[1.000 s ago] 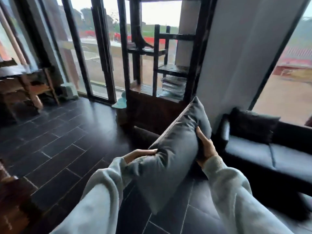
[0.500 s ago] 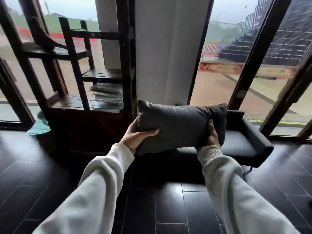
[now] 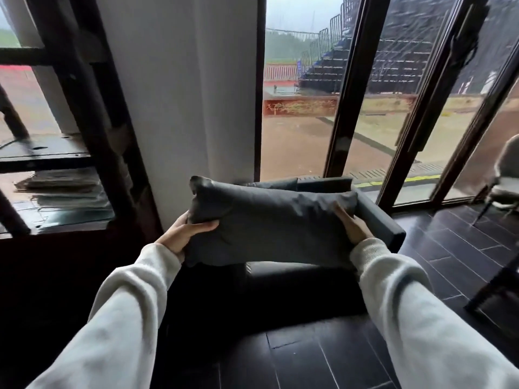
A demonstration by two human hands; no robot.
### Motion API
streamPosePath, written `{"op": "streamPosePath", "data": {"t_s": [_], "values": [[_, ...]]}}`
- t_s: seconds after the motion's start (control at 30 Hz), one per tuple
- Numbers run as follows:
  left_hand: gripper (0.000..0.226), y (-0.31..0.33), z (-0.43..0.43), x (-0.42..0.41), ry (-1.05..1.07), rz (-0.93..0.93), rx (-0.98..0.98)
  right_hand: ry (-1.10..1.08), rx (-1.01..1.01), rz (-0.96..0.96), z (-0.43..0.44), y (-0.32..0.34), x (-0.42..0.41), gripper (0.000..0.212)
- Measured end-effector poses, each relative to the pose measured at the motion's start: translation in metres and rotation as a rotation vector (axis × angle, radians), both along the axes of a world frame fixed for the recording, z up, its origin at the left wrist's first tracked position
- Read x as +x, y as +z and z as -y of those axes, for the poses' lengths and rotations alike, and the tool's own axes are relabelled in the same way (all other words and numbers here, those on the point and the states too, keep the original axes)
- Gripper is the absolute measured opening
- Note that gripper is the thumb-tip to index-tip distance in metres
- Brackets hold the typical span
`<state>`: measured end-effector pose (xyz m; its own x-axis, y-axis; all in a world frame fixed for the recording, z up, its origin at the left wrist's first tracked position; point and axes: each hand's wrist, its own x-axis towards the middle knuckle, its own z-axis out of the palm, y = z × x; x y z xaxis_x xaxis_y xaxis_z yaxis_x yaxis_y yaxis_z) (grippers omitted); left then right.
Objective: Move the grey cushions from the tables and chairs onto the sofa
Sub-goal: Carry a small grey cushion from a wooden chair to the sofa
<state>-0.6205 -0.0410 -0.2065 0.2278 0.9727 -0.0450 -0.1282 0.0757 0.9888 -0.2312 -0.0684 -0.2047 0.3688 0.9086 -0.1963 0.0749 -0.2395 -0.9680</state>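
Cushion [image 3: 269, 223] is being held by both hands, long side level, in the air above the dark sofa [image 3: 376, 220] seat and in front of its backrest. Left hand [image 3: 184, 234] is being closed on the lower left corner, thumb over the front face and fingers tucked behind; right hand [image 3: 352, 226] is being pressed around the right end, fingers spread on the fabric. The two-ended hold is judged to be used because the filling is soft and would sag or fold if gripped at one end only; the level attitude is judged to be kept so the cushion can be lowered flat against the backrest. No contact with the seat is being shown yet, so placing is judged not yet done. One cushion is being carried. A second dark pad edge [image 3: 278, 184] is being seen behind its top, on the sofa back; whether that is another cushion or part of the sofa cannot be told. One sofa is being seen, set against the white pillar [image 3: 182, 88] and window. One shelf unit [image 3: 84, 130] with a paper stack [image 3: 64, 189] is being noted on the left, one pale chair [image 3: 505, 178] at the far right. Two light sleeves are being counted.
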Motion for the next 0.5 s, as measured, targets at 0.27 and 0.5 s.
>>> {"op": "streamPosePath", "data": {"t_s": [0.27, 0.5], "values": [[0.074, 0.017, -0.168, 0.097, 0.113, -0.154, 0.110, 0.062, 0.073, -0.131, -0.151, 0.000, 0.089, 0.041], [0.031, -0.009, -0.286, 0.143, 0.306, -0.170, 0.098, -0.017, 0.183, -0.084, -0.278, -0.007, 0.121, 0.032]]}}
